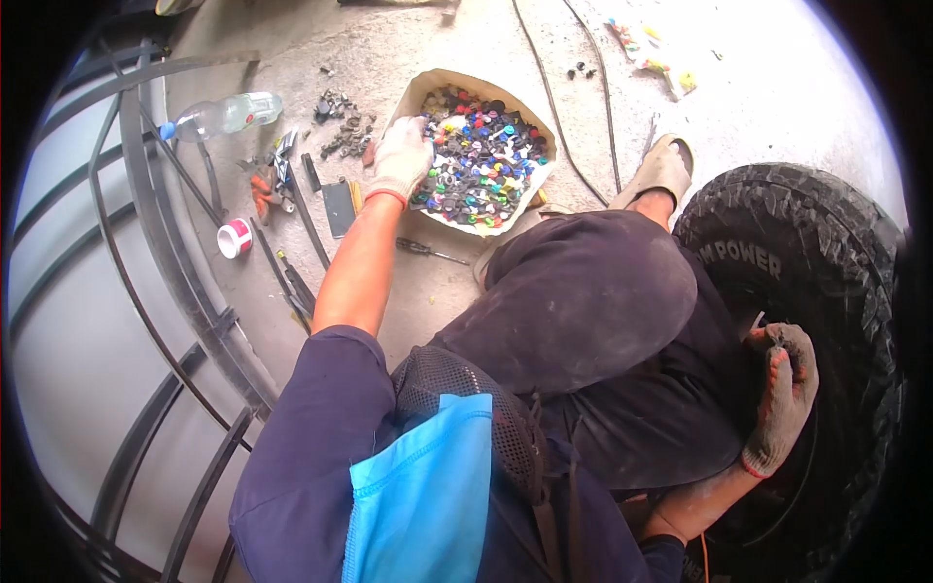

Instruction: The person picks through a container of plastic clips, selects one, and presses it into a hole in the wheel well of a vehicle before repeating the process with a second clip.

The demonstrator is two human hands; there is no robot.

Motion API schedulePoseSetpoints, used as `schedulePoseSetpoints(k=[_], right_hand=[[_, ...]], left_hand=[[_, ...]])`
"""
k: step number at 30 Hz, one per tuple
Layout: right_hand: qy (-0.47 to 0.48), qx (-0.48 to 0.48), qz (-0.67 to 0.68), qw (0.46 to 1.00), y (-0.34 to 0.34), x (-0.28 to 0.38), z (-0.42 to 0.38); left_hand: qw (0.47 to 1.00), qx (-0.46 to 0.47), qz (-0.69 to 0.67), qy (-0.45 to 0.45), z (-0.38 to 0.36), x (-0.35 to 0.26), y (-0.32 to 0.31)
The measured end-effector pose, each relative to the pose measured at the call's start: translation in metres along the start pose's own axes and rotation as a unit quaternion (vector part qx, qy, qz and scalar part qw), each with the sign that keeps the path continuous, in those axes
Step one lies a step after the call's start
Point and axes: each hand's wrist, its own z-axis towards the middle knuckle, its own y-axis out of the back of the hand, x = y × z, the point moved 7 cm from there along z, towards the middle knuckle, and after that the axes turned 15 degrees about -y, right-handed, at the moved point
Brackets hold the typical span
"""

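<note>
My left hand point(402, 155), in a pale work glove with a red cuff, reaches over the near left side of an open sack point(418, 92). The sack is full of small plastic clips point(486, 155) in black, blue, green, red and white. The fingertips of this hand are against the pile, and their grip is not visible. My right hand point(785, 394), in a dirty grey glove with reddish patches, is beside my knee, in front of a large tyre point(792, 219). Its fingers are curled and pinched together; a small dark bit shows at the tips, too small to name.
Left of the sack lie a plastic bottle point(228, 115), a pink-and-white cup point(234, 238), pliers point(262, 194), a dark flat box point(340, 209) and loose clips point(345, 126). A screwdriver point(428, 251) is near the sack. Metal bars point(146, 194) line the left; cables point(549, 87) cross the floor.
</note>
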Motion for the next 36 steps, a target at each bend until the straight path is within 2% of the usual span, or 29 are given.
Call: schedulePoseSetpoints(k=[4,8,12,14,18,22,30,34,36], right_hand=[[-0.005,0.007,-0.011,1.0,-0.002,0.003,0.0],[0.0,-0.004,-0.001,1.0,-0.002,0.002,-0.001],[0.005,0.004,-0.007,1.0,-0.003,0.003,-0.001],[0.007,0.008,-0.013,1.0,-0.003,0.003,-0.001],[0.009,0.006,-0.016,1.0,-0.003,0.003,-0.001],[0.008,-0.001,-0.021,1.0,-0.002,0.003,-0.002],[0.012,0.006,-0.008,1.0,-0.003,0.003,-0.001],[0.012,0.002,-0.008,1.0,-0.004,0.004,-0.002],[0.012,0.002,-0.01,1.0,-0.004,0.004,-0.002]], left_hand=[[0.991,0.082,0.105,0.017,-0.001,-0.017,-0.011],[0.988,0.112,0.096,0.036,0.0,-0.018,-0.004],[0.994,0.089,0.065,0.009,-0.008,0.003,-0.011],[0.994,0.098,0.032,0.022,-0.012,0.008,-0.012],[0.99,0.114,0.055,0.065,-0.015,0.004,-0.015],[0.992,0.099,0.057,0.062,-0.013,-0.003,-0.014],[0.984,0.16,0.026,0.071,-0.011,-0.016,0.006],[0.985,0.154,0.031,0.078,-0.016,-0.009,-0.008],[0.991,0.119,0.013,0.053,-0.017,0.0,-0.015]])
